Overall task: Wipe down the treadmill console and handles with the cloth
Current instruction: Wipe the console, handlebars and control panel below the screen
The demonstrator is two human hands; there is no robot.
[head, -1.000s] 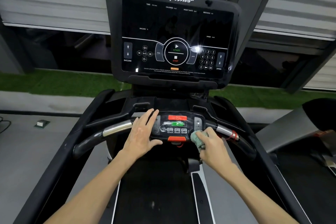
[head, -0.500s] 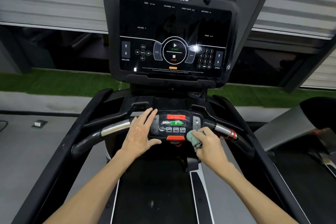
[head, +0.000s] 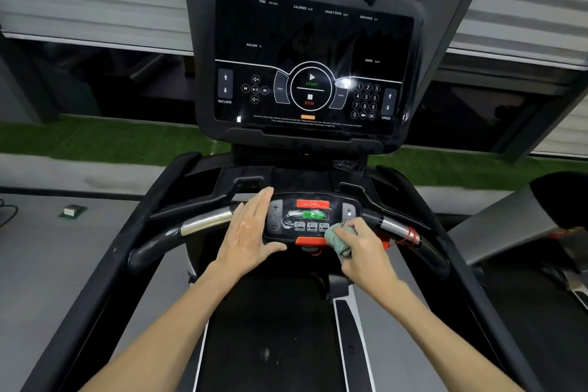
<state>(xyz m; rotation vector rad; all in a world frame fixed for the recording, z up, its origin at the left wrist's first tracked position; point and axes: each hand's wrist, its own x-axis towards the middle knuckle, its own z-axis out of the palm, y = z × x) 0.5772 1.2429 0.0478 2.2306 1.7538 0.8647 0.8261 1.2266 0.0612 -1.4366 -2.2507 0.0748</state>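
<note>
The treadmill's big black console screen (head: 310, 54) stands upright ahead of me. Below it sits a small button panel (head: 310, 215) with red and green keys, set in the curved handlebar (head: 206, 221). My left hand (head: 249, 231) lies flat with spread fingers on the panel's left edge, holding nothing. My right hand (head: 366, 251) grips a crumpled pale green cloth (head: 337, 237) and presses it against the panel's lower right corner. The handlebar's right chrome section (head: 397, 229) lies just right of that hand.
Black side rails (head: 95, 280) run down both sides, and the dark running belt (head: 270, 328) lies beneath my forearms. A second machine (head: 541, 223) stands to the right. A small box (head: 72, 211) sits on the grey floor at left; green turf lies beyond.
My right hand has slid the cloth slightly left and up along the panel's lower right corner. My left hand stays flat in place. The view has shifted slightly.
</note>
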